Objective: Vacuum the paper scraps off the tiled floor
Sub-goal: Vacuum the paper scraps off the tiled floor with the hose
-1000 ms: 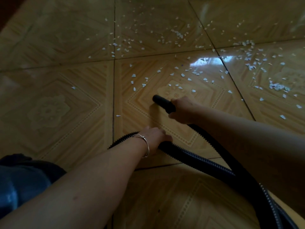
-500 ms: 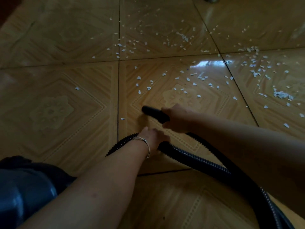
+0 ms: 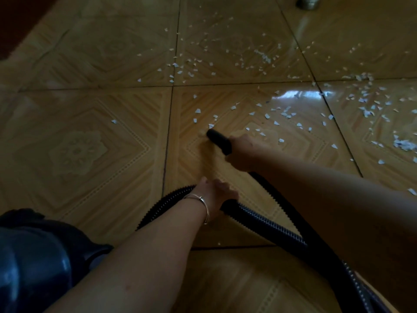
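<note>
Head view, right hand grip clasping nozzle beside paper scraps, left hand grip wrapping hose

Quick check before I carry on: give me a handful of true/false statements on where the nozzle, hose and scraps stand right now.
1. The right hand grips the black nozzle. True.
2. The nozzle tip points at the right-hand tile. False: it points up and left, toward the nearest paper scraps on the middle tile.
3. The left hand rests on the ribbed hose. True.
4. The floor is already free of scraps. False: many lie ahead and to the right.
5. The bracelet is on the right wrist. False: it is on the left wrist.
</note>
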`<state>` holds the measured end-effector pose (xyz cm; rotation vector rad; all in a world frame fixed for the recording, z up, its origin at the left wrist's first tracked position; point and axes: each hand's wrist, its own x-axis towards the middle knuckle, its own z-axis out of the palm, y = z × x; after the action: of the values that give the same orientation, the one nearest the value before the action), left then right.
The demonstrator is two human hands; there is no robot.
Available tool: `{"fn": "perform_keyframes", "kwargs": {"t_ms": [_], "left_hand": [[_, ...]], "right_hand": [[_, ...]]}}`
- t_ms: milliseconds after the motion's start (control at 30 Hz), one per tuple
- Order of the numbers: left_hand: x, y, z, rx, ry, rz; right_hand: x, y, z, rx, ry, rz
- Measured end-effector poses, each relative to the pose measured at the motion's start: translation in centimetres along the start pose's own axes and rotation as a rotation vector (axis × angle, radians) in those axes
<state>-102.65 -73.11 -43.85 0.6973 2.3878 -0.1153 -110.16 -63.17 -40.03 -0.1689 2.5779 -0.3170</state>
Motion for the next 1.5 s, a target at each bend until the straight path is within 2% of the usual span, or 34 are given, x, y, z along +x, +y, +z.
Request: {"fn": "perform_keyframes", "kwargs": {"t_ms": [100, 233, 433, 767, 933, 1033, 1167, 1267, 1433, 1500], "left_hand": [[0.6, -0.1, -0.5, -0.019, -0.002, -0.048], [2.3, 0.7, -1.4, 0.021, 0.041, -0.034], [4.7, 3.3, -3.7, 0.019, 0.077, -0.038], [6.9, 10.1, -8.2, 0.040, -0.007, -0.099], [9.4, 14.5, -10.4, 0.106, -0.029, -0.057], [10.8, 17.2, -10.8, 0.089, -0.029, -0.063], [11.5, 19.1, -9.8, 0.064, -0.047, -0.096], [10.8, 18.9, -8.6, 0.033, -0.053, -0.119], [10.7, 18.9, -8.6, 0.055, 0.018, -0.180], [10.3, 18.6, -8.3, 0.005, 0.048, -0.195]], "right_hand": [[1.0, 1.7, -0.7, -0.009, 0.050, 0.055], [1.4, 2.4, -0.4, -0.007, 0.004, -0.028], [-0.2, 8.0, -2.3, -0.051, 0.010, 0.046], [-5.6, 18.2, -3.4, -0.073, -0.097, 0.064], [-7.4, 23.7, -4.4, 0.029, -0.013, 0.106], [-8.4, 25.9, -3.4, 0.079, -0.020, 0.111], [-9.9, 30.3, -3.2, 0.138, 0.040, 0.226], [-11.0, 31.3, -2.4, 0.127, 0.019, 0.229], [-11.3, 31.8, -3.6, 0.174, 0.065, 0.314], [-11.4, 30.6, -3.8, 0.189, 0.039, 0.295]]}}
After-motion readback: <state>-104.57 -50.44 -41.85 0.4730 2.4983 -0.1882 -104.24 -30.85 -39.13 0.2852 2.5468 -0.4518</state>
